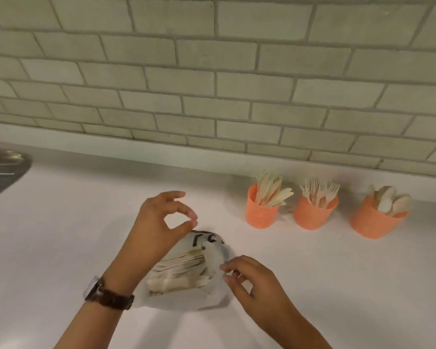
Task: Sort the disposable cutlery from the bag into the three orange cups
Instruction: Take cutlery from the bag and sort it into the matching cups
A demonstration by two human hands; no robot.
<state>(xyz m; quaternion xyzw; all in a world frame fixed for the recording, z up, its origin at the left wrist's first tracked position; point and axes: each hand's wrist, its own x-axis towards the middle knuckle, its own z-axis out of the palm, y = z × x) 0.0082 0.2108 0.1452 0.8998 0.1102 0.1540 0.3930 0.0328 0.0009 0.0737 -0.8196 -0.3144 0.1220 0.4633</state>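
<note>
Left hand [159, 222] over the bag [213, 295], thumb and forefinger tips together; can't tell if they pinch plastic. Bag lies on the counter [61, 235], cutlery [179, 270] inside, right hand [249, 280] pinching its right edge. Further right, by the wall: knife cup [262, 214], fork cup [315, 215], spoon cup [373, 224].

Views: one. Head-worn wide-angle camera, set above the near edge of the counter [61, 235], facing forward and down toward the tiled wall [212, 71]. Close range: left hand [159, 222], right hand [252, 280] and bag [186, 273] fill the lower centre. The three orange cups [315, 212] sit farther off, right of centre.
</note>
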